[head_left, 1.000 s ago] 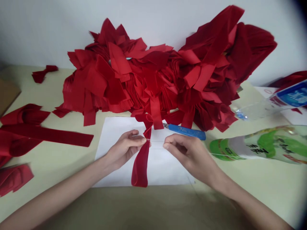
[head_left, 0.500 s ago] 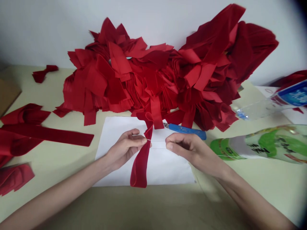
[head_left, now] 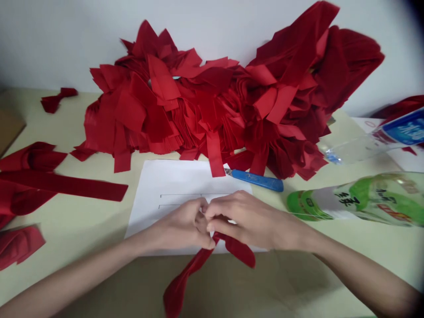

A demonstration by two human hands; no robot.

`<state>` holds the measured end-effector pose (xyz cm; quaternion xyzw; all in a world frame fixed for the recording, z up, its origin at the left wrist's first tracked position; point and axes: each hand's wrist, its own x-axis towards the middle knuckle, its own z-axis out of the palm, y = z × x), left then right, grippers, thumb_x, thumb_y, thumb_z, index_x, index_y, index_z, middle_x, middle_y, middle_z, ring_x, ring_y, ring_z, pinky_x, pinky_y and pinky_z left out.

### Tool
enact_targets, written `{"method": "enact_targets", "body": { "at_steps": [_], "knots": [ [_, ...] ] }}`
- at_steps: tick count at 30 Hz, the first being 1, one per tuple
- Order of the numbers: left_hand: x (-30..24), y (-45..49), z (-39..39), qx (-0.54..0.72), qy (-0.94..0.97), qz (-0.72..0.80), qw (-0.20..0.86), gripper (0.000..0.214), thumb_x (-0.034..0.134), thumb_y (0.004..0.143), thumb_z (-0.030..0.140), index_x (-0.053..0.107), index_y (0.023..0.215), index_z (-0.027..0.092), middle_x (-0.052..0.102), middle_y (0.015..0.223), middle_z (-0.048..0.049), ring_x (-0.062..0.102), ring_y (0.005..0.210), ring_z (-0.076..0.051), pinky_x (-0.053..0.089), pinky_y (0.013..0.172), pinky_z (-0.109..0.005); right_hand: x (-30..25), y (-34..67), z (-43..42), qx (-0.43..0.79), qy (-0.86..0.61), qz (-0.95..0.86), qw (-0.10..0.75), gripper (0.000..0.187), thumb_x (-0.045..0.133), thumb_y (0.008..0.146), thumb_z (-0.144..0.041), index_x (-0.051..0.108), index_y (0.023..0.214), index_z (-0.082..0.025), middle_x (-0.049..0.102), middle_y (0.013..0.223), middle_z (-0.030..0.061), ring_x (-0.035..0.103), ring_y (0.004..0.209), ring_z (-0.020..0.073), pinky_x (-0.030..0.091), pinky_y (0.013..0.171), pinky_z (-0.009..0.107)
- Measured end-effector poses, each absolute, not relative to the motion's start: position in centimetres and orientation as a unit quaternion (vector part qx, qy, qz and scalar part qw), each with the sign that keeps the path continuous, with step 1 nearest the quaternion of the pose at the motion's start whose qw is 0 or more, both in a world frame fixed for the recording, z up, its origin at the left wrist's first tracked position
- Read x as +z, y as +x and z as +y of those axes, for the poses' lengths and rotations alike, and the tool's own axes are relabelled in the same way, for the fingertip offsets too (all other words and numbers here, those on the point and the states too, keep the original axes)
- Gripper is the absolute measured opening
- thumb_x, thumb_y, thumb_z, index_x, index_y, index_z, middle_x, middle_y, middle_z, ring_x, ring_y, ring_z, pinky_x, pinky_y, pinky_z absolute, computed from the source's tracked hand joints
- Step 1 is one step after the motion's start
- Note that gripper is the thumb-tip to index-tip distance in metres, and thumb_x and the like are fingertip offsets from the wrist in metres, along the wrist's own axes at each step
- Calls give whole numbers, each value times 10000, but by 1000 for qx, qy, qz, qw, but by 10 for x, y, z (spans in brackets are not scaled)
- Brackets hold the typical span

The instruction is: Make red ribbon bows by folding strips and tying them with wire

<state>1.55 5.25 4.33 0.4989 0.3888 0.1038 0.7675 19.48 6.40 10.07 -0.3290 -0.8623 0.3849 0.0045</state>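
My left hand (head_left: 180,225) and my right hand (head_left: 245,221) meet fingertip to fingertip above the lower part of a white paper sheet (head_left: 165,185). Both pinch the gathered middle of a red velvet ribbon (head_left: 185,276). Its fingers hide the knot or thread at that spot. One ribbon tail hangs down past the paper's near edge toward me, and a shorter tail (head_left: 238,249) sticks out to the lower right. Two thin lines are printed on the paper.
A large heap of red ribbon pieces (head_left: 212,101) lies against the wall. A blue utility knife (head_left: 256,180) rests beyond my right hand. Plastic bottles (head_left: 351,198) lie on the right. Loose red strips (head_left: 62,185) lie on the left of the pale table (head_left: 82,221).
My hands have come together at the ribbon's middle. The ribbon's loop has dropped from upright into two tails pointing toward me, and the paper's printed lines now show.
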Motion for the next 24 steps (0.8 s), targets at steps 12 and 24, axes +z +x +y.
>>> {"method": "enact_targets", "body": {
  "at_steps": [12,24],
  "knots": [
    [44,7,73,315,323,475,756,392,710,641,102,366,797,203,580,602,47,526,604,-105,345,603,-245,82,192,32,69,-489,-865,83,223,385,917,-164,595,844,-144,616,745,59,529,580,137,285,495,277],
    [38,9,65,142,376,282,871,405,735,567,107,456,849,186,623,616,15,587,573,-150,397,582,-273,89,211,74,502,-336,-792,81,147,448,886,-173,575,813,-162,531,690,-29,453,611,86,359,572,207]
  ]
}}
